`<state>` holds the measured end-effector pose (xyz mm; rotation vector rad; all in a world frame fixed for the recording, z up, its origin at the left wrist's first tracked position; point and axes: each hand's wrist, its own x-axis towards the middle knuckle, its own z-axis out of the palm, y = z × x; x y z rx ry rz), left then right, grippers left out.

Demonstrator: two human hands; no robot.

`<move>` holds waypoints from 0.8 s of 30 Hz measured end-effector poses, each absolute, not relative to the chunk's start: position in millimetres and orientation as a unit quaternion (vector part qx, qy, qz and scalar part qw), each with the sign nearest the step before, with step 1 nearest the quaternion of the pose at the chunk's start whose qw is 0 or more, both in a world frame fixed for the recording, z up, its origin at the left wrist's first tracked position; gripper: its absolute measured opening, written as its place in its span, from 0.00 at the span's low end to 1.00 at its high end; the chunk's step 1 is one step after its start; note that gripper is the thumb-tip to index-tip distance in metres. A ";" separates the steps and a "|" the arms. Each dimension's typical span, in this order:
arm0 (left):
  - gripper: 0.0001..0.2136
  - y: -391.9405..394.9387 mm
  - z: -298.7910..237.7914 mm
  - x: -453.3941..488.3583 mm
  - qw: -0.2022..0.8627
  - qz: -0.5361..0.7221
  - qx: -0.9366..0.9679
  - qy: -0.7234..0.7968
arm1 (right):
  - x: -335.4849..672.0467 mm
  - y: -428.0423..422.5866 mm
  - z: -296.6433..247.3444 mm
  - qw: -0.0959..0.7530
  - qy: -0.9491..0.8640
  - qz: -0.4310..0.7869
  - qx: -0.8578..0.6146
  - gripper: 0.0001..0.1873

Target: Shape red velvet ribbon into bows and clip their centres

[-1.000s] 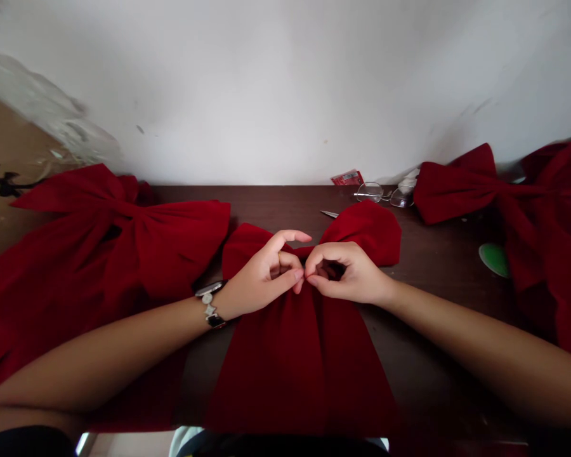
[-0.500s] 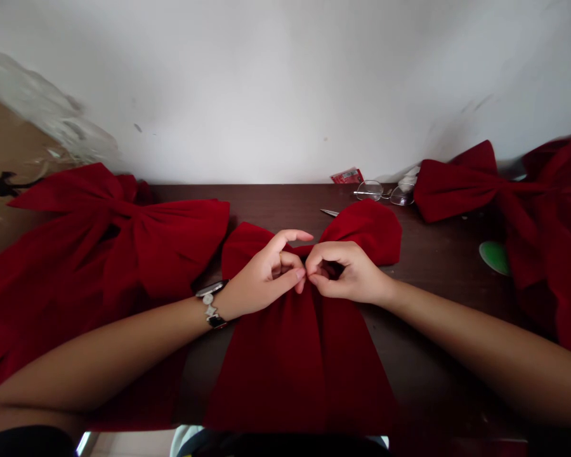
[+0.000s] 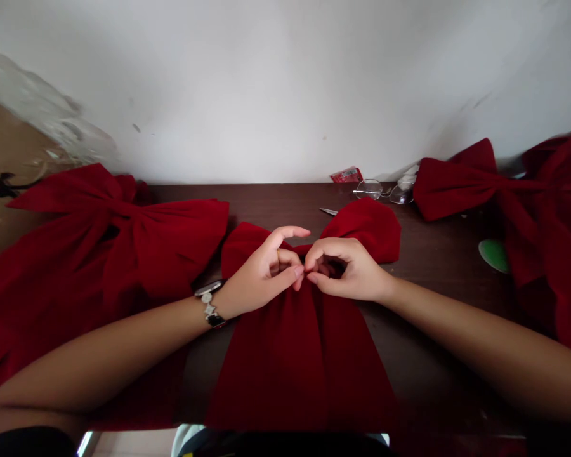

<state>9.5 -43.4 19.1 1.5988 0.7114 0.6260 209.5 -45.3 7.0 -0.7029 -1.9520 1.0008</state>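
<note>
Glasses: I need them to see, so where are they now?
In the head view, the eyeglasses lie at the far edge of the dark table, between a small red packet and the right-hand red bow.

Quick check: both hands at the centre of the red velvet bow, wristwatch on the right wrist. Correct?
No: the wristwatch is on the left wrist, not the right, as the head view shows. The rest holds: the left hand and right hand are both at the centre of the red velvet bow.
</note>
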 end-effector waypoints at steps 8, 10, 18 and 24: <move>0.19 -44.6 19.4 10.5 0.594 0.271 0.690 0.312 | 208.0 -46.2 7.5 0.407 -0.777 0.389 -0.283 0.03; 0.19 -44.6 19.0 10.7 0.592 0.270 0.692 0.313 | 208.0 -46.3 8.1 0.401 -0.778 0.393 -0.283 0.04; 0.19 -44.8 18.2 10.4 0.592 0.268 0.696 0.306 | 208.8 -45.4 10.2 0.391 -0.788 0.386 -0.279 0.05; 0.19 -43.1 17.3 10.4 0.586 0.278 0.690 0.322 | 209.1 -44.7 7.4 0.409 -0.772 0.396 -0.283 0.02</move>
